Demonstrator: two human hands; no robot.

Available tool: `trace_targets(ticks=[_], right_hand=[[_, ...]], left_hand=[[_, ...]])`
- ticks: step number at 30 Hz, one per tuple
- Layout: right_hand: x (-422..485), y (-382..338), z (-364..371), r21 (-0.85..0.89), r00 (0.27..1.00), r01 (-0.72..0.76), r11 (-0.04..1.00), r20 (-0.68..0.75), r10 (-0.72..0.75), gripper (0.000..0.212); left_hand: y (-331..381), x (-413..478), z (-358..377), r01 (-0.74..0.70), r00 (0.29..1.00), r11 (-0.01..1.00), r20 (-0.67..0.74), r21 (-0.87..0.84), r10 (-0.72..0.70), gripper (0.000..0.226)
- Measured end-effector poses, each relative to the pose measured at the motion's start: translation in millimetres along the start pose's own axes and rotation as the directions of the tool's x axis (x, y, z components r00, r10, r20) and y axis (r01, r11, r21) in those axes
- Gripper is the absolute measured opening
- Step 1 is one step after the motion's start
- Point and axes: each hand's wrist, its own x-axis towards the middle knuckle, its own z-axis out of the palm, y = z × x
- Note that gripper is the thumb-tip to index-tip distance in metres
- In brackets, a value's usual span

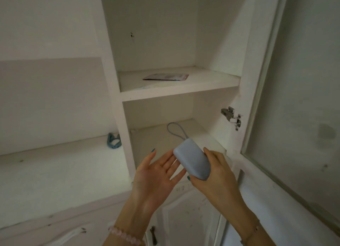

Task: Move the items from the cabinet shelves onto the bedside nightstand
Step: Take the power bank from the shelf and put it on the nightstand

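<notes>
Right hand (218,172) grips a pale blue oval case (191,160), held just in front of the lower cabinet shelf (184,133), cord loop (174,130) pointing inward. Left hand (158,174) lies flat, palm up, fingertips touching the case. Above, a flat packet (165,77) lies on the upper shelf (202,83); a blue clip (113,141) sits on the left ledge (55,163).

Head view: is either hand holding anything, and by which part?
The right hand grips the pale blue case by its side, toward the end opposite the loop strap. The left hand is open, fingers at the case's edge.
</notes>
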Motion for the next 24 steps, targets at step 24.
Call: trace_targets(ticks=[24], right_hand=[[-85,-26,78,0.37,0.841,0.181,0.911,0.422,-0.339,0.077]], left_hand=[[-49,-143,-80,-0.379,0.824,0.925,-0.466,-0.028,0.323,0.055]])
